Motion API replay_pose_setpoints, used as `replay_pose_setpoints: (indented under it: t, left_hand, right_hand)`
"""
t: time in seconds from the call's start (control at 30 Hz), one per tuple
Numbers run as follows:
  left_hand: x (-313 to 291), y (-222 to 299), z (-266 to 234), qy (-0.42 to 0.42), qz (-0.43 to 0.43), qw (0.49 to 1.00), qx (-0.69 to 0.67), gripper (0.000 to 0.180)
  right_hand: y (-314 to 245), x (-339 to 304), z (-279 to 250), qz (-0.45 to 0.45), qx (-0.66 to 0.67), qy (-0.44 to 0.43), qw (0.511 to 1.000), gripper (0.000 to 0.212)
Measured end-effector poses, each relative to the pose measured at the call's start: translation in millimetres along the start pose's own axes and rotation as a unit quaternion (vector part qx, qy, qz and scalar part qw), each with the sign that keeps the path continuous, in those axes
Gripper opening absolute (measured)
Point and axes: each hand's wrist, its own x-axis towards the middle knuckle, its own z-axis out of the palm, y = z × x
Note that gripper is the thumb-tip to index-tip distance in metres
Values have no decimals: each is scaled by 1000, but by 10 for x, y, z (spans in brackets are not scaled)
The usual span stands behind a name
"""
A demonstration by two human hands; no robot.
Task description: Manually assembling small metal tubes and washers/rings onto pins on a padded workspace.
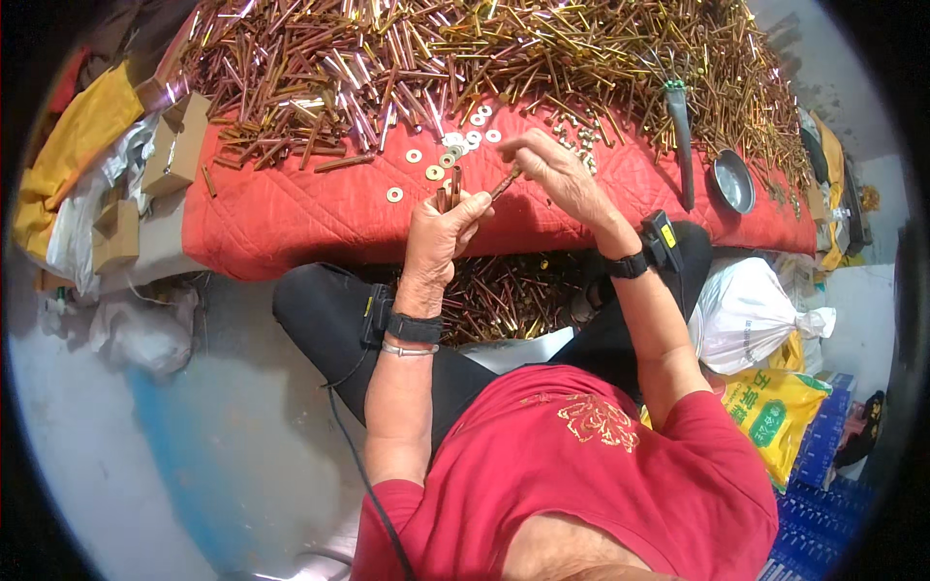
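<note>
Closest to me is my own red shirt, with dark trousers below the work, and between my knees I see a heap of finished-looking bolts (504, 295), so a fair share already seems done. Up from there, my left hand (441, 232) is closed around a small bunch of bolts (449, 194) standing upright in the fist. My right hand (557, 169) sits just beside it, fingertips pinched on a single bolt (504, 182) held tilted toward the left hand. Just past the hands, on the red quilted cloth (291, 213), loose washers (436, 160) lie scattered, white and brass-coloured, near my fingers. Further right there's a dark round pan (733, 181) and a long dark tool (681, 136). Cardboard boxes (174, 145) stand at the left edge. Farthest off, the huge pile of bolts (465, 48) covers the back of the cloth, so I judge that most of the job is still ahead
</note>
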Motion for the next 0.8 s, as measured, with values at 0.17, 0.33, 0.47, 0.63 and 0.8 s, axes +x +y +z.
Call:
replay_pose_setpoints:
  t: [0.17,0.33,0.47,0.63,0.8]
  left_hand:
    - [7,-21,5,6,-27,998,-52,16]
    - [21,-18,-10,15,-30,997,-64,15]
    - [22,-31,-49,11,-38,997,-67,15]
    - [45,-50,-54,5,-50,996,-70,14]
    - [21,-28,-14,22,-39,995,-91,17]
  right_hand:
    - [-98,26,127,-31,-30,40,998,31]
    - [-101,16,133,90,29,62,994,34]
    - [-65,24,133,-92,32,77,992,34]
    - [-24,30,156,-60,-56,95,992,41]
    - [-67,4,150,-14,-85,102,991,47]
